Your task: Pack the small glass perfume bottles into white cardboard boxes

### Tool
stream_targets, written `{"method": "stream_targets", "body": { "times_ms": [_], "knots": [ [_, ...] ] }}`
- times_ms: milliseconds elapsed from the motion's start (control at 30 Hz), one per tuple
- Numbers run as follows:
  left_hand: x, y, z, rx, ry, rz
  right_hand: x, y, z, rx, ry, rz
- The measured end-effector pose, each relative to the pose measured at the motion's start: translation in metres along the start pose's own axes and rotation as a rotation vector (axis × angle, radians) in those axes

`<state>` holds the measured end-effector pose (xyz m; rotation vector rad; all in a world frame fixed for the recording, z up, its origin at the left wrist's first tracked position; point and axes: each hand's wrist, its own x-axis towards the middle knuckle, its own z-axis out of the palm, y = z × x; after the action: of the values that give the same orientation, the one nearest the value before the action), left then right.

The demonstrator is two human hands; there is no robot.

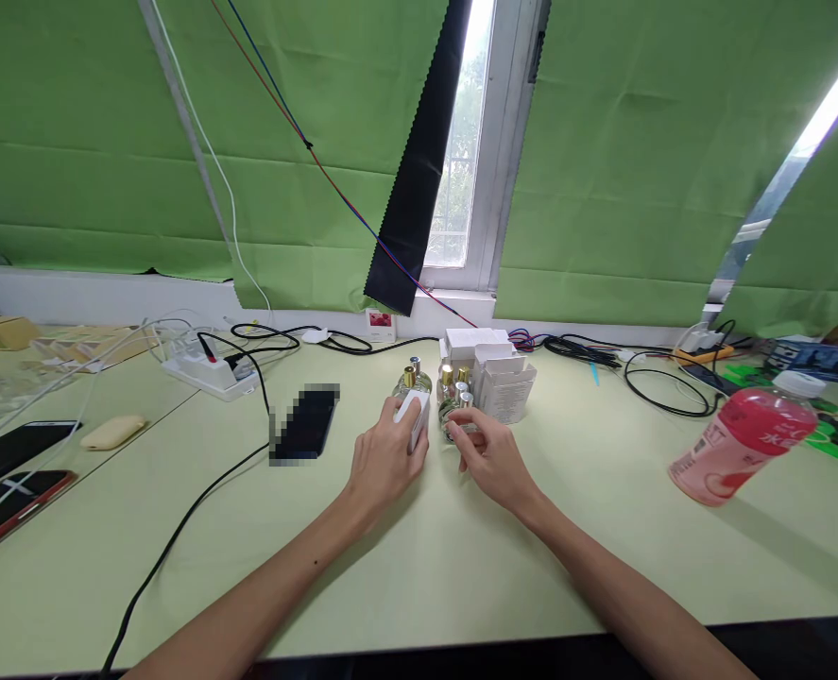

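My left hand (384,457) is wrapped round a small white box (414,416) near the middle of the pale green table. My right hand (490,455) pinches a small glass bottle with a silver cap (459,412) just to the right of it. Right behind stand more small glass bottles with gold caps (411,378) and a cluster of open white cartons (498,373). The two hands are close together, a few centimetres apart.
A black phone (308,421) lies left of my hands. A black cable (198,501) crosses the table from a white power strip (206,370). A pink drink bottle (744,436) stands at the right. More phones (8,472) lie at the far left; cables run along the back.
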<state>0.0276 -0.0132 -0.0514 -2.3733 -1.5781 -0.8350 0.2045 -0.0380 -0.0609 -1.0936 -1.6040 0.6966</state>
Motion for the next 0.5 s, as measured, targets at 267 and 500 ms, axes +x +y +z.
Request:
{"method": "stream_targets", "body": {
  "times_ms": [267,500],
  "knots": [
    [0.0013,-0.0002,0.0014,-0.023,0.0,-0.003,-0.0004,0.0005,-0.0007,-0.032,-0.007,-0.014],
    [0.0093,-0.0068,0.0009,0.094,-0.032,-0.089,0.0001,-0.0011,-0.0006,-0.039,-0.013,-0.009]
  ]
}}
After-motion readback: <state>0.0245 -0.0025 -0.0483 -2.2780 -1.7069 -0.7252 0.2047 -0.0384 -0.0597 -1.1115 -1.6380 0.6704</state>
